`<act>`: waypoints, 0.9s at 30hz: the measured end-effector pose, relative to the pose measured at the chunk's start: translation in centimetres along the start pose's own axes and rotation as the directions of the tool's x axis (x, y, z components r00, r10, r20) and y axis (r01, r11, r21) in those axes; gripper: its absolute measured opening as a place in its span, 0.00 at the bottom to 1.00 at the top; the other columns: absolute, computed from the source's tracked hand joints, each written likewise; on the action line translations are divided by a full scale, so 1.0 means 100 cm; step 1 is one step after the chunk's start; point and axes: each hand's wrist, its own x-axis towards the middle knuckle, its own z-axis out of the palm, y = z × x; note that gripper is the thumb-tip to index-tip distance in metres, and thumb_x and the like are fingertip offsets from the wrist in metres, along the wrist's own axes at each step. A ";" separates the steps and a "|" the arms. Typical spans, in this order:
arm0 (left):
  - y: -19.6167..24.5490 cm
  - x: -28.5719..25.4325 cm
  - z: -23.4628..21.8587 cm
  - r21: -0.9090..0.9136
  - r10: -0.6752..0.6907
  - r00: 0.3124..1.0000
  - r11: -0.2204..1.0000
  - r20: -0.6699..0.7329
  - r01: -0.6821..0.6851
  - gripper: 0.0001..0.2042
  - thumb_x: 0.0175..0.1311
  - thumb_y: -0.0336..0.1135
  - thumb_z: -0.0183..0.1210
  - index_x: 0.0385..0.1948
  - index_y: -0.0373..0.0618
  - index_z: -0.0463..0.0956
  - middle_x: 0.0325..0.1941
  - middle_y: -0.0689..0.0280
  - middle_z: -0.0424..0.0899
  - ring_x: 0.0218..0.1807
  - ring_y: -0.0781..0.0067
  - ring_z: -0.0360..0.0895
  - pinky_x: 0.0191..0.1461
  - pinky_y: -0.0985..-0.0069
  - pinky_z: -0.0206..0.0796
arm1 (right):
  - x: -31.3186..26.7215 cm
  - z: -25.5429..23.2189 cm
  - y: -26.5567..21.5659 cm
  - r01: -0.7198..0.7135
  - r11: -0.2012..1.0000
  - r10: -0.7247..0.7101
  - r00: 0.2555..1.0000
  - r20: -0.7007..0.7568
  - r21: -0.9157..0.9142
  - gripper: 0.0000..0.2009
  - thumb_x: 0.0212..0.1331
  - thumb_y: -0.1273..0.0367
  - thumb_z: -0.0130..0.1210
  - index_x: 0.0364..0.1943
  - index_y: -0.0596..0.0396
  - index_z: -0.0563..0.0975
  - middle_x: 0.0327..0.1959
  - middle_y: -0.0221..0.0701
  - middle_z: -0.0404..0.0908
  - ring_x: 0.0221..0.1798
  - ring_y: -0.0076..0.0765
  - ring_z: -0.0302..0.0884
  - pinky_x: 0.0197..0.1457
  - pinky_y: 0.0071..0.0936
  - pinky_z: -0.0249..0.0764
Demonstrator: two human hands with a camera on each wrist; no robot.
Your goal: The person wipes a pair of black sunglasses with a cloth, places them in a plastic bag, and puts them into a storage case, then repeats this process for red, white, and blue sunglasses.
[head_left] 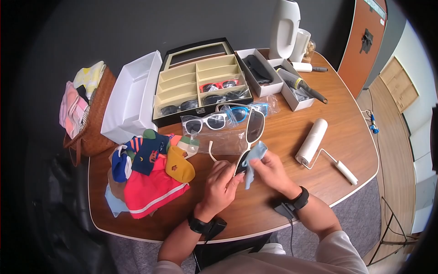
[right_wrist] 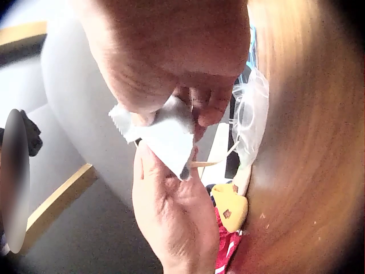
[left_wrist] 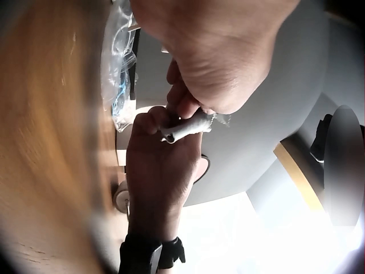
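Over the desk (head_left: 349, 118), white-framed sunglasses (head_left: 254, 131) are being held and worked with a cloth (head_left: 257, 154)

Largest of all, the desk is spreading beneath the work and carrying an open display case (head_left: 178, 86) at its far side. The left hand (head_left: 221, 185) is gripping the near end of the sunglasses between thumb and fingers; the right hand (head_left: 271, 173) is pinching the pale blue cloth, its thumb pressing it over the near lens (head_left: 242, 165) beside the bridge. Between the two hands, the sunglasses are hanging tilted above the desk, the far lens (head_left: 256, 121) pointing away from the wearer.

Judging by its look, the frame is behaving like stiff, light plastic, asking little strength but giving little if twisted. The cloth is draping softly, probably adding some grip while lending no support. The smooth lenses are likely offering bare fingertips a slippery surface and risking smears or scratches. Best holding points are probably lying along the rim and near the bridge; the slim, unfolded temple arm (head_left: 211, 150) is sticking out and seeming the weakest place to take hold.
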 end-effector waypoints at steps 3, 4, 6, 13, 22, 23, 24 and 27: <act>0.001 0.000 0.000 0.002 -0.001 1.000 1.000 0.005 0.001 0.05 0.63 0.25 0.58 0.37 0.35 0.75 0.27 0.62 0.78 0.32 0.56 0.72 0.39 0.66 0.64 | 0.001 -0.005 0.009 0.002 0.997 -0.006 0.999 -0.051 -0.083 0.09 0.72 0.65 0.50 0.41 0.58 0.76 0.30 0.20 0.76 0.31 0.14 0.71 0.34 0.16 0.70; 0.002 0.001 0.000 0.003 0.000 1.000 1.000 0.002 0.000 0.05 0.63 0.25 0.58 0.37 0.35 0.75 0.27 0.62 0.78 0.32 0.56 0.72 0.39 0.66 0.64 | 0.001 -0.006 0.008 -0.005 0.997 0.002 0.999 -0.039 -0.077 0.09 0.71 0.66 0.51 0.42 0.58 0.75 0.30 0.20 0.76 0.32 0.14 0.71 0.35 0.16 0.70; 0.003 0.000 0.000 0.011 0.011 1.000 1.000 0.003 -0.011 0.05 0.63 0.25 0.58 0.37 0.35 0.75 0.27 0.61 0.78 0.32 0.56 0.72 0.39 0.66 0.64 | 0.001 -0.006 0.004 -0.019 0.998 0.018 1.000 -0.017 -0.063 0.08 0.70 0.66 0.54 0.42 0.58 0.75 0.32 0.20 0.76 0.33 0.14 0.71 0.36 0.16 0.70; 0.004 0.001 0.002 -0.005 0.022 0.999 1.000 -0.026 -0.022 0.04 0.63 0.25 0.58 0.36 0.35 0.75 0.28 0.60 0.78 0.34 0.54 0.73 0.39 0.65 0.65 | 0.001 -0.003 -0.004 0.091 0.996 -0.089 0.989 0.117 -0.009 0.11 0.65 0.68 0.59 0.46 0.57 0.73 0.37 0.22 0.76 0.37 0.14 0.71 0.39 0.17 0.72; 0.005 0.002 -0.002 -0.001 -0.033 0.999 0.999 0.013 0.033 0.04 0.64 0.27 0.57 0.33 0.36 0.76 0.27 0.62 0.78 0.34 0.56 0.73 0.42 0.65 0.64 | 0.002 -0.001 0.004 0.055 0.990 -0.067 0.994 -0.091 -0.129 0.11 0.71 0.65 0.51 0.37 0.59 0.78 0.27 0.19 0.73 0.30 0.13 0.65 0.32 0.16 0.65; 0.005 0.002 -0.003 0.001 -0.045 0.999 0.999 0.017 0.045 0.04 0.64 0.28 0.57 0.32 0.36 0.76 0.27 0.62 0.78 0.35 0.56 0.73 0.43 0.66 0.64 | 0.001 -0.002 0.004 0.059 0.986 -0.075 0.992 -0.099 -0.158 0.11 0.71 0.65 0.51 0.38 0.59 0.78 0.27 0.19 0.74 0.30 0.13 0.65 0.32 0.16 0.65; 0.005 0.002 -0.002 0.021 -0.024 1.000 0.999 -0.017 0.024 0.05 0.64 0.28 0.57 0.32 0.36 0.77 0.27 0.62 0.78 0.37 0.57 0.74 0.45 0.65 0.65 | 0.001 -0.003 0.005 0.063 0.980 -0.084 0.991 -0.107 -0.186 0.10 0.71 0.66 0.51 0.38 0.59 0.78 0.27 0.19 0.74 0.30 0.13 0.66 0.32 0.16 0.65; 0.001 0.002 -0.002 0.092 0.037 0.995 0.995 -0.091 -0.029 0.05 0.62 0.29 0.57 0.30 0.37 0.78 0.28 0.62 0.79 0.41 0.58 0.75 0.53 0.63 0.65 | 0.005 0.000 -0.006 0.096 0.983 -0.136 0.955 -0.264 -0.159 0.09 0.71 0.67 0.51 0.40 0.59 0.77 0.28 0.20 0.75 0.30 0.13 0.67 0.32 0.15 0.65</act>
